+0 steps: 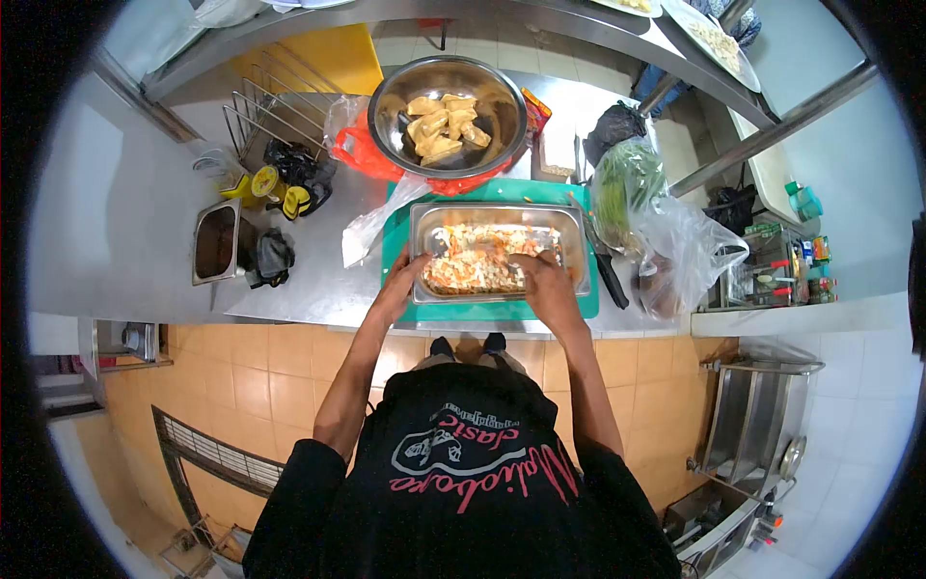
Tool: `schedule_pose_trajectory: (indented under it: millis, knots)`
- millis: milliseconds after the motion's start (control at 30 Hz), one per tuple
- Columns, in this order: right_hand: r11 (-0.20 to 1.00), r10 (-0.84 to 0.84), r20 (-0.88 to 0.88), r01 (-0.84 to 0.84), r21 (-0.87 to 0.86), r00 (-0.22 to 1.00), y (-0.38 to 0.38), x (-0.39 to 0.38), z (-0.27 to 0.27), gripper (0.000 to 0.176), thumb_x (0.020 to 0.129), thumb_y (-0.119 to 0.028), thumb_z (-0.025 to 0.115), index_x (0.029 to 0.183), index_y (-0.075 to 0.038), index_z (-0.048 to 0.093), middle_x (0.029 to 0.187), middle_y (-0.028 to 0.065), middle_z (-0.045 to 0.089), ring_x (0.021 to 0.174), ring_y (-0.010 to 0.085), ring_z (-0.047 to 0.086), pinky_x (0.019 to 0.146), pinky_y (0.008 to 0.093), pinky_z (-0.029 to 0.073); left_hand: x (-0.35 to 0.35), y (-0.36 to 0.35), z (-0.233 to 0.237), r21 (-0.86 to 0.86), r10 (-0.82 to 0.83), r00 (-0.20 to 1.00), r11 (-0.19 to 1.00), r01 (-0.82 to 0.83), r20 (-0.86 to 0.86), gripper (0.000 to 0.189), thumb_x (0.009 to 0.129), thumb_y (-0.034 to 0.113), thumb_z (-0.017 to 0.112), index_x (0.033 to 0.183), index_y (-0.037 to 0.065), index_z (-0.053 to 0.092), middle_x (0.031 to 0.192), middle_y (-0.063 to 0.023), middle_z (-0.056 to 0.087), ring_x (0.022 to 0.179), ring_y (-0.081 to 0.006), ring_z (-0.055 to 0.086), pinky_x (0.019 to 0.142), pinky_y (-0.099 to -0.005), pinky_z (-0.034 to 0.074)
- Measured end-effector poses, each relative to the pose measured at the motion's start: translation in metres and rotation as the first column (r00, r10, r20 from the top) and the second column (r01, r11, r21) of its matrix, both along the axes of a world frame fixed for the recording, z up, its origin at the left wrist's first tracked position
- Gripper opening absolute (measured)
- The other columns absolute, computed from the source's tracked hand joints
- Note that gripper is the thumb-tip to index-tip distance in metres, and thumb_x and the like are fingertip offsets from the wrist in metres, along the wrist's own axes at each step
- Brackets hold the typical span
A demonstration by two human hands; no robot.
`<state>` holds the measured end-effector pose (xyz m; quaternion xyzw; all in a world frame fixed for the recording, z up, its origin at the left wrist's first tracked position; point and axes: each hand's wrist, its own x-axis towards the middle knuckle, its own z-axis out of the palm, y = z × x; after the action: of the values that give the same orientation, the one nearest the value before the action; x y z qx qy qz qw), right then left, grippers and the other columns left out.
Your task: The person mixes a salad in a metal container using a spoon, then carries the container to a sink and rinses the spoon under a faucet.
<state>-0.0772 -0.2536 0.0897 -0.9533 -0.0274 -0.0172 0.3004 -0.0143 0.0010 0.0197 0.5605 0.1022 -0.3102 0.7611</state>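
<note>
A rectangular steel food pan [421,214] stands on a green cutting board [453,315]. Inside it lies a chopped mix [473,253] of white and orange bits. My left hand [398,282] grips the pan's left rim, its fingers closed on the edge. Over the right part of the pan, my right hand [546,287] reaches down with curled fingers at the mix; what is between them, if anything, is hidden. A knife with a black handle [612,281] lies just right of the pan. Behind it, a large steel bowl [386,89] holds several golden-brown fried pieces [444,125].
Plastic bags with green vegetables [627,188] lie at the right. At the left are a wire rack [253,111], black bags [299,174] and a deep steel container [204,246]. A steel shelf [434,12] with plates [719,48] crosses above the counter.
</note>
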Motion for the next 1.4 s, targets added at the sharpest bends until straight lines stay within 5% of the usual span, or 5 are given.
schedule_pose_trajectory:
  millis: [300, 400, 900, 1067, 1400]
  knots:
    - [0.996, -0.057, 0.086, 0.063, -0.068, 0.995, -0.02, 0.001, -0.007, 0.031, 0.082, 0.002, 0.053, 0.108, -0.009, 0.065, 0.095, 0.0194, 0.057, 0.085, 0.0376, 0.058, 0.078, 0.0428, 0.049, 0.001, -0.004, -0.011, -0.064, 0.05, 0.997, 0.997, -0.053, -0.056, 0.083, 0.09, 0.047, 0.054, 0.15, 0.008, 0.013, 0.147, -0.0145, 0.031, 0.135, -0.025, 0.031, 0.11, -0.0368, 0.028]
    - [0.996, -0.071, 0.102, 0.077, -0.051, 0.992, -0.023, 0.0, -0.007, 0.03, 0.082, 0.0, 0.054, 0.107, -0.009, 0.066, 0.098, 0.0175, 0.057, 0.084, 0.0361, 0.059, 0.075, 0.044, 0.05, 0.001, 0.0, -0.013, 0.205, 0.13, 0.989, 0.968, -0.142, 0.072, 0.081, 0.09, 0.052, 0.053, 0.146, 0.001, 0.024, 0.145, -0.0159, 0.034, 0.133, -0.0242, 0.034, 0.11, -0.0351, 0.028]
    - [0.993, -0.115, -0.01, 0.115, -0.029, 0.993, -0.012, 0.002, -0.006, 0.029, 0.083, 0.0, 0.054, 0.108, -0.008, 0.065, 0.099, 0.0218, 0.061, 0.09, 0.0391, 0.059, 0.08, 0.0445, 0.049, 0.009, 0.014, -0.031, 0.096, 0.084, 0.994, 0.991, -0.09, 0.07, 0.092, 0.087, 0.059, 0.052, 0.145, -0.005, 0.02, 0.146, -0.0176, 0.032, 0.135, -0.0246, 0.031, 0.111, -0.0323, 0.024]
    - [0.99, 0.125, -0.013, -0.126, -0.065, 0.992, -0.006, 0.001, -0.008, 0.032, 0.083, -0.001, 0.051, 0.113, -0.008, 0.062, 0.098, 0.0202, 0.058, 0.083, 0.0385, 0.06, 0.076, 0.0482, 0.049, 0.011, 0.019, -0.056, 0.11, 0.075, 0.996, 0.991, -0.081, 0.057, 0.093, 0.087, 0.059, 0.053, 0.146, -0.004, 0.019, 0.146, -0.0185, 0.032, 0.134, -0.0249, 0.032, 0.111, -0.0323, 0.024]
    - [0.984, 0.138, -0.015, -0.139, -0.113, 0.99, -0.004, 0.012, -0.015, 0.031, 0.083, -0.004, 0.05, 0.111, -0.01, 0.063, 0.096, 0.0193, 0.061, 0.083, 0.0379, 0.062, 0.073, 0.0507, 0.05, 0.007, 0.012, -0.029, 0.149, 0.083, 0.995, 0.986, -0.075, -0.046, 0.083, 0.087, 0.056, 0.055, 0.144, 0.002, 0.028, 0.143, -0.0167, 0.037, 0.132, -0.0246, 0.035, 0.11, -0.0368, 0.023]
